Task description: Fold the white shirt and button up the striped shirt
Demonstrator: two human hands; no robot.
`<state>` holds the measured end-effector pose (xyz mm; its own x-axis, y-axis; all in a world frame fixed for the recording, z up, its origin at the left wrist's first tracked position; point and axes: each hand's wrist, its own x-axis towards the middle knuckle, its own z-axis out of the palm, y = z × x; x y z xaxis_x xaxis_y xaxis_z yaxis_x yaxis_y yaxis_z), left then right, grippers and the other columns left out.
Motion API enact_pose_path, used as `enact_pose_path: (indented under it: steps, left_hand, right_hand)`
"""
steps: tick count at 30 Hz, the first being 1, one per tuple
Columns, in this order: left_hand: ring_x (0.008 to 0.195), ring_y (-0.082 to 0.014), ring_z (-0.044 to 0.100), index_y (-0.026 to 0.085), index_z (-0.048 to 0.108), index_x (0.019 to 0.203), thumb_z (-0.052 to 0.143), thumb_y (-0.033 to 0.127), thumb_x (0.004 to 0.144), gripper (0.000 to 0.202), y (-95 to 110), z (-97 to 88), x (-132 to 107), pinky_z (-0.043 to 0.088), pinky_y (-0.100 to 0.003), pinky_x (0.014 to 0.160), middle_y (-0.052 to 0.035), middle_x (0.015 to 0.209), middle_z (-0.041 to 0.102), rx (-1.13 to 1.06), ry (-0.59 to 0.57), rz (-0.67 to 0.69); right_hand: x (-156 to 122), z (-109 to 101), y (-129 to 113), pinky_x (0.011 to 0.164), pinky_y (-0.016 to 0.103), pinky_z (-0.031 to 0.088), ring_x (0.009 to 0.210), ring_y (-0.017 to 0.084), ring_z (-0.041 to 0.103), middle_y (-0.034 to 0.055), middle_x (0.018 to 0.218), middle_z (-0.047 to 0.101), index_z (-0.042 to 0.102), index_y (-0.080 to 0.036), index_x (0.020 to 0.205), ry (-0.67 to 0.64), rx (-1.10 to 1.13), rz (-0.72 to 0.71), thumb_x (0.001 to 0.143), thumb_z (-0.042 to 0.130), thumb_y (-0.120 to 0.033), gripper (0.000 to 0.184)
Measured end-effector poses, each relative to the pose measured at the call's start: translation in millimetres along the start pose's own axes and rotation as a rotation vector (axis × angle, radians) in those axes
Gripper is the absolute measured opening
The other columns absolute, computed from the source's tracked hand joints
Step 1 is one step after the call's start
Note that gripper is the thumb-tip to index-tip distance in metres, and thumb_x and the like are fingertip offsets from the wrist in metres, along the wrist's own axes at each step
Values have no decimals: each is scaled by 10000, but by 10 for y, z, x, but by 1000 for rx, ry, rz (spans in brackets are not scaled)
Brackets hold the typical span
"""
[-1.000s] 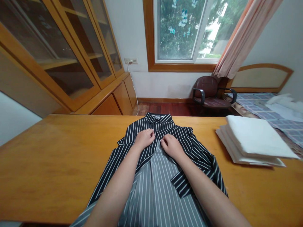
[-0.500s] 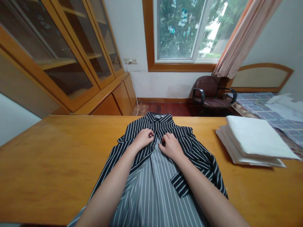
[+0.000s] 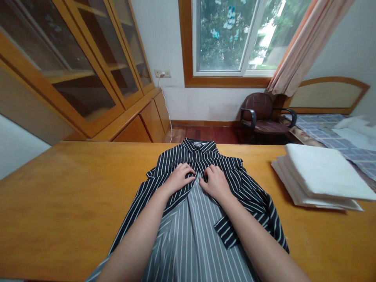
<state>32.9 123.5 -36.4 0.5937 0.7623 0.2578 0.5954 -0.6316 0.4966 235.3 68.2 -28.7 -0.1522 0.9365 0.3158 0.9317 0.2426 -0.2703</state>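
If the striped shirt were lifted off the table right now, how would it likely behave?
The striped shirt would probably hang floppy, as its cloth lies in soft, loose folds. Its parted front may gape further, since the grey inner side already shows. The cuff lying across that inner side would likely slip and dangle.

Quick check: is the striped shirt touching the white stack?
Apart. The head view shows a strip of wooden table running between the striped shirt and the white stack.

Smooth cloth shirt [image 3: 195,225], glossy wooden table [image 3: 70,196], glass-paned wooden cabinet [image 3: 117,105]
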Motion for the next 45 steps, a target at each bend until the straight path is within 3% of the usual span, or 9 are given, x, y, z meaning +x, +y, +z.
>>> enact_pose_path:
  steps: [5, 13, 23, 29, 37, 45]
  left_hand:
    - [1005, -200, 555, 228, 665, 994, 647, 269, 889, 114, -65, -32, -49, 459, -379, 937, -27, 1022, 623, -17, 5, 79]
    - [986, -198, 564, 223, 678, 984, 587, 255, 934, 108, 2, -55, -45, 474, -369, 923, -32, 1000, 652, 97, 17, 152]
    - [952, -206, 593, 210, 666, 958, 580, 253, 926, 102, 166, -106, -40, 493, -365, 866, -43, 969, 665, 237, 32, 145]
    - [979, -213, 591, 204, 641, 987, 572, 234, 922, 99, 214, -126, -37, 498, -374, 884, -56, 996, 655, 187, 114, 166]
    - [994, -211, 583, 201, 617, 990, 570, 225, 925, 83, 269, -120, -39, 491, -373, 904, -56, 1009, 647, 160, 175, 190]
    - [994, -210, 578, 197, 626, 1000, 556, 237, 934, 104, 313, -76, -34, 499, -371, 883, -61, 1020, 649, 131, 171, 178]
  right_hand:
    - [-40, -41, -12, 832, 354, 403, 928, 243, 500, 69, 948, 588, 579, -204, 862, -13, -6, 3, 825, 632, -293, 111]
    - [-56, -66, -4, 820, 344, 417, 880, 233, 522, 62, 907, 640, 633, -207, 781, 10, 13, -7, 846, 599, -219, 75]
    - [-49, -89, 62, 833, 329, 467, 876, 221, 607, 53, 886, 710, 650, -205, 815, 132, 375, 39, 850, 559, -141, 116]
    - [-38, -98, 35, 853, 343, 496, 902, 222, 669, 49, 943, 745, 690, -220, 840, 169, 656, 125, 860, 572, -216, 119]
    - [-20, -52, 8, 722, 290, 481, 778, 197, 661, 30, 831, 730, 703, -204, 857, 67, 980, 287, 866, 608, -380, 200]
    - [8, -3, 48, 678, 277, 459, 714, 178, 620, 12, 773, 697, 680, -199, 825, 28, 996, 312, 844, 623, -433, 241]
